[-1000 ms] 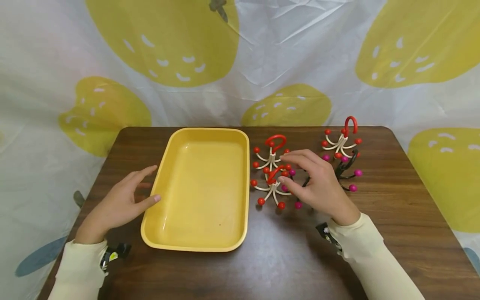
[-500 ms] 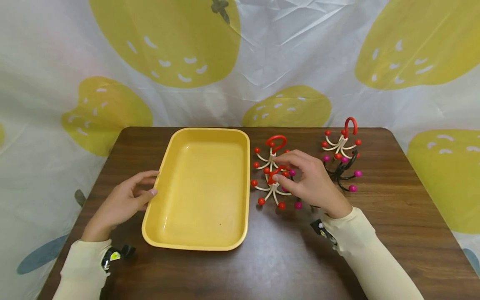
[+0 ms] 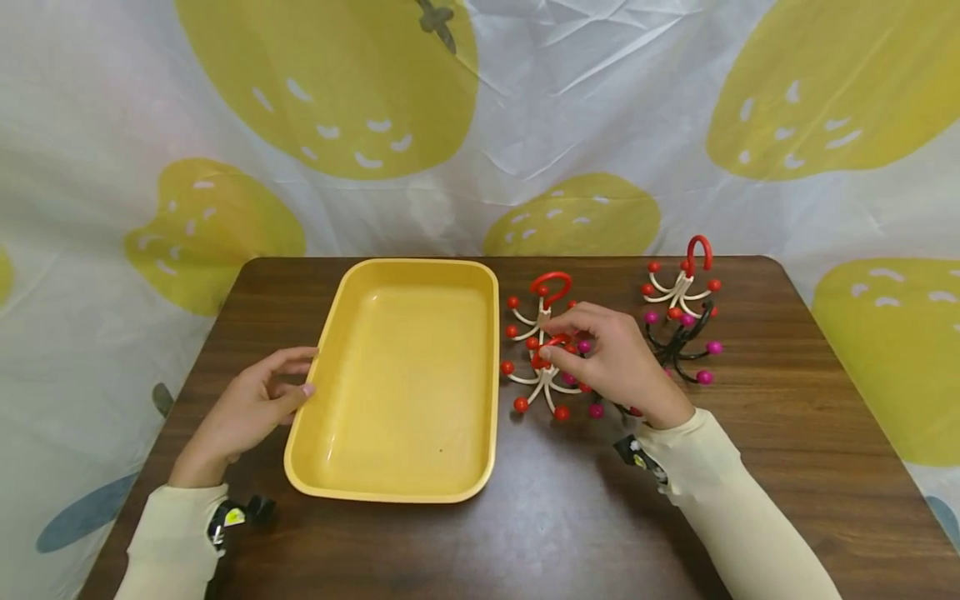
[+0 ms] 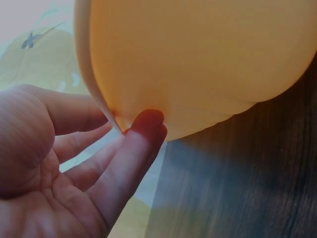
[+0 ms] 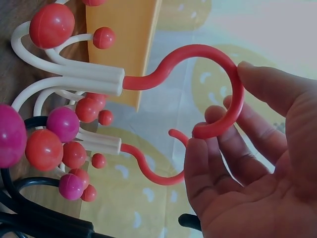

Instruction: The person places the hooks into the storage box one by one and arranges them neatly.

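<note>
My left hand (image 3: 247,408) is at the left side of a yellow tray (image 3: 487,450). Its thumb and fingers pinch the tray's edge, as the left wrist view also shows. With my right hand (image 3: 611,358) I hold the red hook of a white multi-arm hanger (image 3: 546,379) with red ball tips. In the right wrist view, thumb and fingertips meet the curve of that red hook (image 5: 198,49). Just behind it stands a second white hanger (image 3: 551,287) with a red hook. A black hanger with magenta balls (image 3: 596,411) is partly hidden under my right hand.
Farther right stand another white hanger (image 3: 681,287) with a red hook and a black hanger (image 3: 678,346) with magenta balls. All rest on a dark wood-grain table (image 3: 787,467). A white cloth (image 3: 585,92) with yellow fruit prints hangs behind the table.
My right hand has moved left and slightly down onto the red hook of the front white hanger. My left fingers have closed in on the tray's left edge. Tray and hangers look unmoved.
</note>
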`<state>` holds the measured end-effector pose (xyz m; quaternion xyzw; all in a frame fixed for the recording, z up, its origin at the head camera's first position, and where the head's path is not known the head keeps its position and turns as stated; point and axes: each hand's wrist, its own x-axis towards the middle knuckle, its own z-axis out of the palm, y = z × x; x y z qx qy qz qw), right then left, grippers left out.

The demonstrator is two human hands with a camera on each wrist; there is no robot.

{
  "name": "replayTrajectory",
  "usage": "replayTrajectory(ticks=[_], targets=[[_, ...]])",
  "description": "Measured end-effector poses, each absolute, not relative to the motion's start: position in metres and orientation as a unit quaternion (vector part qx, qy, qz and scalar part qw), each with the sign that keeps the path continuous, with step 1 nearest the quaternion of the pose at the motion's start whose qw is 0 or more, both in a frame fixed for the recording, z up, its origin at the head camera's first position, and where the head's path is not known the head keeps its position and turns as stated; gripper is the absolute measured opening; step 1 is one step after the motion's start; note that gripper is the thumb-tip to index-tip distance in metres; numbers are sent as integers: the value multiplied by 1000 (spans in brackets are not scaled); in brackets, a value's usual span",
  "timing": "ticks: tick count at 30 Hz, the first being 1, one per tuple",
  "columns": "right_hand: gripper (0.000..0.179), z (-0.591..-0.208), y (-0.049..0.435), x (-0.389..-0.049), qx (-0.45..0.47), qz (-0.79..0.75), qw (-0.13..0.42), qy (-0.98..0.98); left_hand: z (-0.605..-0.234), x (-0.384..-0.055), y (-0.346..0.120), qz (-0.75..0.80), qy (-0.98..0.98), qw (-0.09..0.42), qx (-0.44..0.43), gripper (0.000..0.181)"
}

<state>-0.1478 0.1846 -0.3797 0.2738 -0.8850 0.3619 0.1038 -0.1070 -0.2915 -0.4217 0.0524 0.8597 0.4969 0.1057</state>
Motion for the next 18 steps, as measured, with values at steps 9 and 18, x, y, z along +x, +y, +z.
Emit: replayTrajectory(ticks=[9,18], targets=[[20,-380,186,-146,238,385,39,-891,-424,-104,-294,513,851,101,52,56],[17,-381,184,-147,222,411,14,-884,-426,-101,-295,507,855,98,47,56]])
